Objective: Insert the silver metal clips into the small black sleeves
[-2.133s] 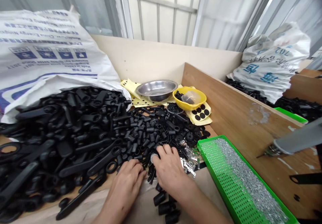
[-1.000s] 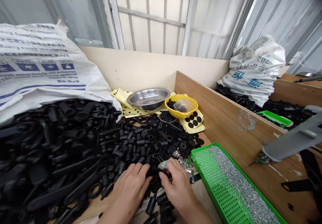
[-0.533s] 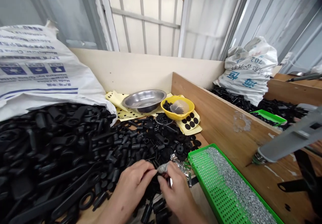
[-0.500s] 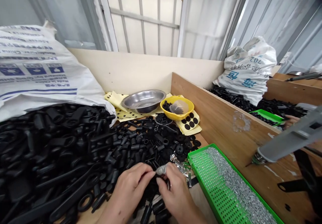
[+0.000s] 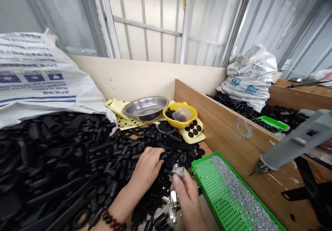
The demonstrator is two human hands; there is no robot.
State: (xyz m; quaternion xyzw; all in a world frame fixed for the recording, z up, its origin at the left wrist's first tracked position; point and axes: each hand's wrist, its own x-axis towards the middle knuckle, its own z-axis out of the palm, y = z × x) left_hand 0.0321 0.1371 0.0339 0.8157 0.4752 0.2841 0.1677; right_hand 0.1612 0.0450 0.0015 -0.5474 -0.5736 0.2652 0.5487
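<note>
While a white sack (image 5: 52,75) gapes over black parts (image 5: 49,161) at the left, our left hand (image 5: 147,165) pinches a small black cylinder (image 5: 163,156) above the pile. Just right of it, our right hand (image 5: 188,194) nips a small dark piece (image 5: 168,172) under its grey-covered fingertip (image 5: 178,171) — whether it grips the shiny metal clips (image 5: 173,206) below, we cannot tell — near a green tray (image 5: 204,186).
</note>
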